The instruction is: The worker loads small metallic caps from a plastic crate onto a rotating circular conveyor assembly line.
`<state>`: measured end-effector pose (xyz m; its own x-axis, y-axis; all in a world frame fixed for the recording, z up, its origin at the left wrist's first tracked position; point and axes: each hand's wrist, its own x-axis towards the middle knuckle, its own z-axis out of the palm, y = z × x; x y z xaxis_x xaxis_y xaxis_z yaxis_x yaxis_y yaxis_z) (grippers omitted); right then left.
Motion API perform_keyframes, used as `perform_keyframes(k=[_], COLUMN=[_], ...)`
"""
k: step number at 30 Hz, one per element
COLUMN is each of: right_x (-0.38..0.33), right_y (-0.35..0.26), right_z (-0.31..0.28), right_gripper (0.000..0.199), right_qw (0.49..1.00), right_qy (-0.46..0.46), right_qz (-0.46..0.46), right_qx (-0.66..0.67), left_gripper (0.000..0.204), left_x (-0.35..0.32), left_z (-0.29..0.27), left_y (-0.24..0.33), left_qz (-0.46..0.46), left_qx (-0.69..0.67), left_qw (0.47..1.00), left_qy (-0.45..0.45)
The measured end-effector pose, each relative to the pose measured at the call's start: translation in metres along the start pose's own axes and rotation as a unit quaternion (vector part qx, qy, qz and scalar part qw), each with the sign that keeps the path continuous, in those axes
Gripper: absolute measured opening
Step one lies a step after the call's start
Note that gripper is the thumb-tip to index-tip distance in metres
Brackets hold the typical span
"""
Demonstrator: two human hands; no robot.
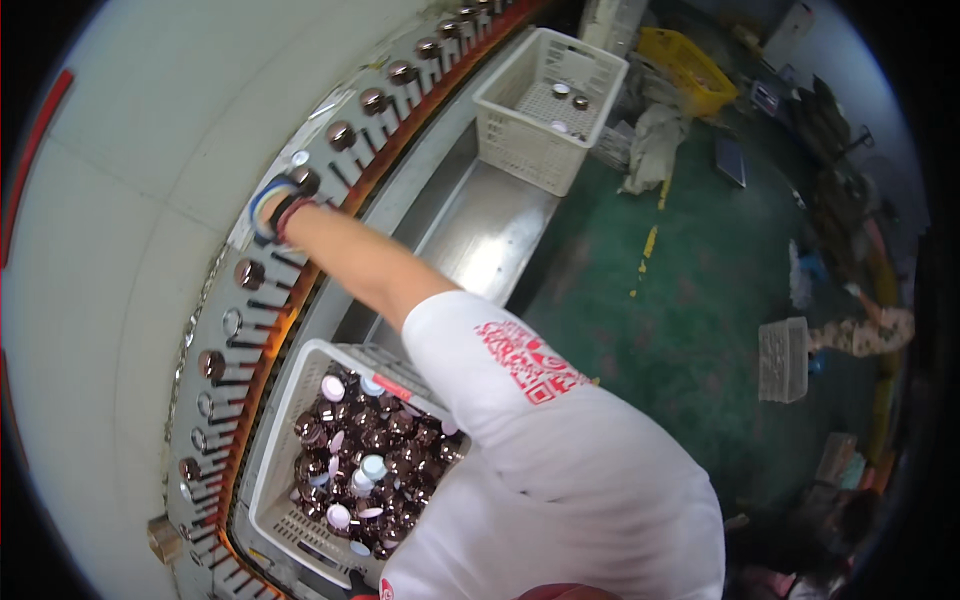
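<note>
My bare right arm reaches up and left over the spindle line, out of a white sleeve with red print. Several bands circle the wrist, and my right hand is mostly hidden beyond them, so its fingers and any hold do not show. A shiny dark brown round cap sits on a spindle beside the hand. Another such cap stands on the line nearer to me. Below the arm, a white plastic basket holds a heap of these caps, some turned to show pale undersides. My left hand is not in view.
The curved spindle line has an orange-brown edge. A second white basket with a few caps stands at the far end of a metal bench. On the green floor are a yellow crate and, at right, a person's patterned sleeve beside a grey crate.
</note>
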<state>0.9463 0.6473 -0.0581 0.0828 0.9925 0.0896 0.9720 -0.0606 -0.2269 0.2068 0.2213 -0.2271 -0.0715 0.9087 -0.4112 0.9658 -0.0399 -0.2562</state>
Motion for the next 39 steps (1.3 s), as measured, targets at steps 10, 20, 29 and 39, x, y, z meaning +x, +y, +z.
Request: perform_keyframes(k=[10,20,29,39], right_x=[-0.038,-0.309,-0.191,-0.026], right_y=[-0.001,-0.168,-0.063,-0.004], right_z=[0.069,0.099,0.002,0.013], right_gripper=[0.024,0.041,0.074,0.055], right_qw=[0.974,0.875,0.929,0.990], right_qy=[0.180,-0.153,0.135,-0.075], right_qz=[0.055,-0.322,-0.217,-0.117], right_qx=[0.126,0.327,0.266,0.015], left_gripper=[0.064,0.065,0.039,0.041], left_x=[0.230,0.080,-0.050,-0.028], left_z=[-0.152,0.019,0.017,-0.001], left_y=[0.307,0.022,0.032,0.048], left_qz=[0.230,0.050,-0.218,-0.188], left_qx=[-0.177,-0.249,-0.599,-0.596], left_qw=[0.941,0.963,0.750,0.765], left_qy=[0.172,0.093,0.175,0.158])
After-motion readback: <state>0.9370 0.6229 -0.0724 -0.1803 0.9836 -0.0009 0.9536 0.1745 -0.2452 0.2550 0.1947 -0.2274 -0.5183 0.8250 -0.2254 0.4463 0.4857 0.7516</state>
